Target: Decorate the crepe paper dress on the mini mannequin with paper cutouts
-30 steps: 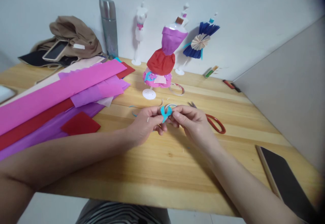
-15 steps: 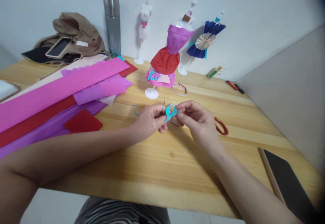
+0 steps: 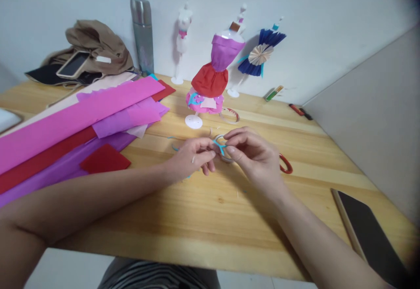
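My right hand (image 3: pixel 257 158) pinches a small light-blue cut paper piece (image 3: pixel 221 147) between thumb and fingertips. My left hand (image 3: pixel 192 160) holds its other end, fingers curled and thumb close to the paper. The piece is seen nearly edge-on, with a forked outline. A tiny white scrap sticks to the left hand. Right behind the paper a roll of tape (image 3: pixel 226 159) lies on the table, partly covered by the hands. Beyond them stands a small dress form (image 3: pixel 218 70) in a purple top, red skirt and pink ruffle with blue and purple cut-outs.
Coloured paper sheets (image 3: pixel 78 118) spread over the left side. A flask (image 3: pixel 142 37), a brown cloth bag (image 3: pixel 98 46) and two more dress forms stand along the wall. Red-handled scissors (image 3: pixel 286 164) lie by my right wrist; a dark phone-like slab (image 3: pixel 367 232) is at right.
The blue paper piece has turned from showing its broad face to nearly edge-on. Both hands stay close together in about the same place; the view has shifted slightly.
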Action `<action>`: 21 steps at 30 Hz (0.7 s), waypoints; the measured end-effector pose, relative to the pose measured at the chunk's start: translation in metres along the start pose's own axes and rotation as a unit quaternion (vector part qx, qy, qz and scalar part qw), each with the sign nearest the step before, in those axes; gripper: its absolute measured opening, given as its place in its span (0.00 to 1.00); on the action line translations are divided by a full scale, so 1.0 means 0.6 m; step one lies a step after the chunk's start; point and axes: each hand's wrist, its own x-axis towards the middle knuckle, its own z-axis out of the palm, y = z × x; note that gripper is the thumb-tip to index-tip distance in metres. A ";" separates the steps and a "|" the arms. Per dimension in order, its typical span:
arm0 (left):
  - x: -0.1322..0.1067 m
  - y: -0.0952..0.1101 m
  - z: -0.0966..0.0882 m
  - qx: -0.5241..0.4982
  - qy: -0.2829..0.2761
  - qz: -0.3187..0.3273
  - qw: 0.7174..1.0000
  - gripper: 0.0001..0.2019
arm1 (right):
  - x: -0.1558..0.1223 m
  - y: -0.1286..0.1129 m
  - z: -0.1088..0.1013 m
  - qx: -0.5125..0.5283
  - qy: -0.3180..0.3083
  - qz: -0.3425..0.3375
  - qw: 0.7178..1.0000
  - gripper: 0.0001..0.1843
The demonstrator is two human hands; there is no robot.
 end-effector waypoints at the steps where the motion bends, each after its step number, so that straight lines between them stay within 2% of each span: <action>1: 0.000 0.001 0.001 -0.007 0.004 0.000 1.000 0.10 | 0.001 0.001 0.001 0.028 0.008 0.019 0.999 0.09; 6: -0.003 0.005 0.005 -0.085 0.052 0.010 0.995 0.15 | 0.005 0.006 0.002 0.167 -0.008 0.165 0.972 0.18; 9: -0.003 0.003 0.007 -0.097 0.058 0.045 0.993 0.14 | 0.004 0.007 0.004 0.189 -0.019 0.203 0.961 0.22; 12: -0.002 0.001 0.010 -0.072 0.062 0.080 0.992 0.13 | 0.000 0.006 0.011 0.188 -0.026 0.215 0.958 0.23; 17: -0.002 0.003 0.014 -0.050 0.095 0.046 0.993 0.11 | -0.004 0.004 0.019 0.163 -0.032 0.219 0.961 0.24; 19: -0.002 0.003 0.014 -0.058 0.104 0.035 0.992 0.12 | 0.002 0.001 0.003 0.113 -0.037 0.191 0.974 0.25; 21: -0.001 0.002 0.013 -0.077 0.110 0.026 0.991 0.12 | 0.014 -0.002 -0.032 -0.007 -0.027 0.148 0.989 0.25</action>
